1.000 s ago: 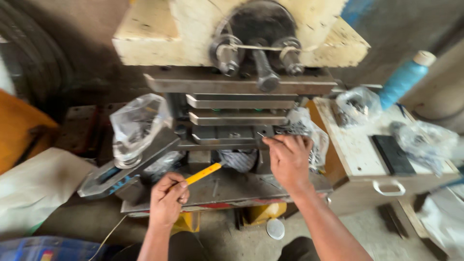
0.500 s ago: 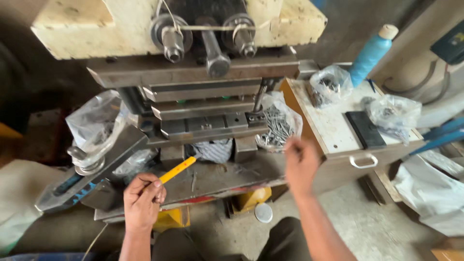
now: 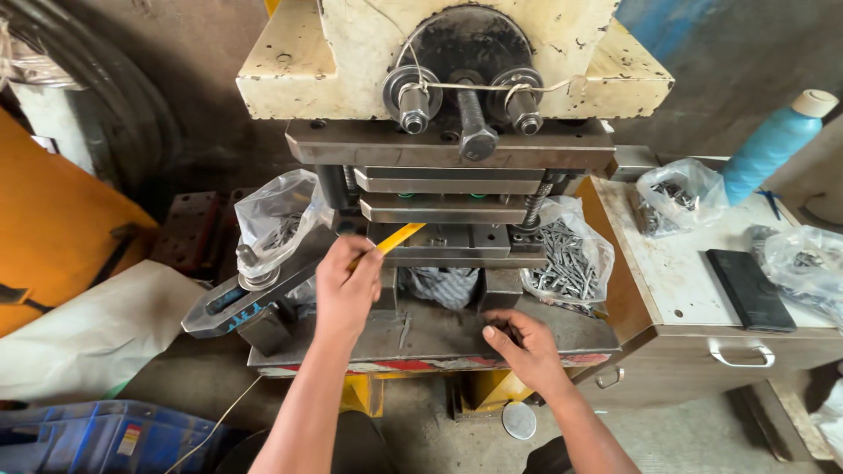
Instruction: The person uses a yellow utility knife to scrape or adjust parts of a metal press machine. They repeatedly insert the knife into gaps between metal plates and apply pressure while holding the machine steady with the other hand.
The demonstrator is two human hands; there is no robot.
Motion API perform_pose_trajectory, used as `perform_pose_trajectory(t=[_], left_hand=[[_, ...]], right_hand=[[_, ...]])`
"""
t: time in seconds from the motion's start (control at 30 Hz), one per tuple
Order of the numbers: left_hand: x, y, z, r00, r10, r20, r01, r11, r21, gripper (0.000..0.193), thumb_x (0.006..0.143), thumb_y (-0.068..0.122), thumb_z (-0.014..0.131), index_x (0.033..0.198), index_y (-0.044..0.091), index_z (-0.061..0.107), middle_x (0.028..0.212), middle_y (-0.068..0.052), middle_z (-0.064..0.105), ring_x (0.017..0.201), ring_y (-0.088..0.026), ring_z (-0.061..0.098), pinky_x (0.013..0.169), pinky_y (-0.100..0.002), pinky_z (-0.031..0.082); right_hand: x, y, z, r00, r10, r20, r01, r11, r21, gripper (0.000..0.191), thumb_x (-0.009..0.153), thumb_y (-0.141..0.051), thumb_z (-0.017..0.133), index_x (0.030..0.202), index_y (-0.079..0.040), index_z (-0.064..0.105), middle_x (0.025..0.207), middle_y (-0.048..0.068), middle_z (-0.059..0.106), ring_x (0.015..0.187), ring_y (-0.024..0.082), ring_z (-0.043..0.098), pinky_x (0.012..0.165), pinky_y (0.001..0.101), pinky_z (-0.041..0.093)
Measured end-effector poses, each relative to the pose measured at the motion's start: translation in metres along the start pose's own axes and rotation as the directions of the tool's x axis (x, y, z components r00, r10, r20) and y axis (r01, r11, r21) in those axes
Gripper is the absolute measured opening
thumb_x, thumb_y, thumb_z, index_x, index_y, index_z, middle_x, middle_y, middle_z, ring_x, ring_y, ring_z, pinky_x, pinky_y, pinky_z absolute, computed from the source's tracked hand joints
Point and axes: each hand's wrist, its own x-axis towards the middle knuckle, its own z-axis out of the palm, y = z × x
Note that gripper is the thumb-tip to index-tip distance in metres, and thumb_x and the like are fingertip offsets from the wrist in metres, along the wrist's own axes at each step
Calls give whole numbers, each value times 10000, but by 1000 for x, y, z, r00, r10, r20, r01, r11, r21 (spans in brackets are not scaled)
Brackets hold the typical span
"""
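My left hand [image 3: 347, 285] grips a yellow stick-like tool [image 3: 397, 238] whose tip reaches into the gap of the metal press die [image 3: 443, 235]. My right hand [image 3: 524, 348] rests palm down on the steel press bed [image 3: 421, 332], fingers curled, holding nothing that I can see. Above stands the cream-coloured press head [image 3: 457, 61] with bolts and a dark round wheel. A clear bag of small metal pins [image 3: 566, 259] leans at the die's right side.
Another clear bag of parts [image 3: 277, 219] sits left of the die above a large wrench-like tool [image 3: 237, 298]. A white cabinet [image 3: 702, 272] at right carries bags of parts, a black flat object [image 3: 748, 288] and a blue bottle [image 3: 773, 140]. Orange sheet and blue crate lie left.
My left hand rose and pushed the yellow tool into the die gap. My right hand dropped from the die area down onto the press bed. The view shifted.
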Motion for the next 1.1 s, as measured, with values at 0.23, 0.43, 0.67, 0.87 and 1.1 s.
perform_pose_trajectory(t=[0.23,0.43,0.67,0.87,1.1], left_hand=[[26,1,31,992,-126,1,126,992,-33,43,934,1,596,931,38,574,660,-6,528,469,-58,421,369,-248,346],[31,-3,45,973,-230,-29,224,966,-127,30,934,16,583,928,41,567,654,0,500,471,-62,409,353,-253,331],[24,-6,62,983,-163,-80,148,974,-170,67,939,21,598,960,39,537,647,-22,516,449,-73,418,348,-262,355],[4,-7,67,988,-155,26,156,985,-71,39,941,22,609,953,28,572,671,-17,545,403,-75,419,350,-248,333],[-45,-19,-22,988,-136,70,146,975,-169,58,930,-10,634,919,11,581,600,-2,465,441,-82,406,381,-261,331]], right_hand=[[1,-4,-3,999,-22,50,20,999,43,268,902,-159,755,1128,-17,732,787,-45,671,682,16,561,584,205,487],[2,-10,-1,997,58,51,-59,998,20,276,878,-145,752,1125,-24,734,760,-28,682,629,38,576,550,234,500],[3,-9,-1,999,15,33,-16,1000,25,245,888,-142,750,1099,-17,737,773,-38,678,654,25,565,552,232,507],[0,-4,-4,999,-39,-11,39,998,-46,221,898,-148,764,1070,-9,752,761,-28,656,665,29,533,574,225,477],[-11,-27,6,973,-207,-106,189,969,-157,193,927,-129,750,1074,-4,759,820,20,662,711,66,539,631,235,467]])
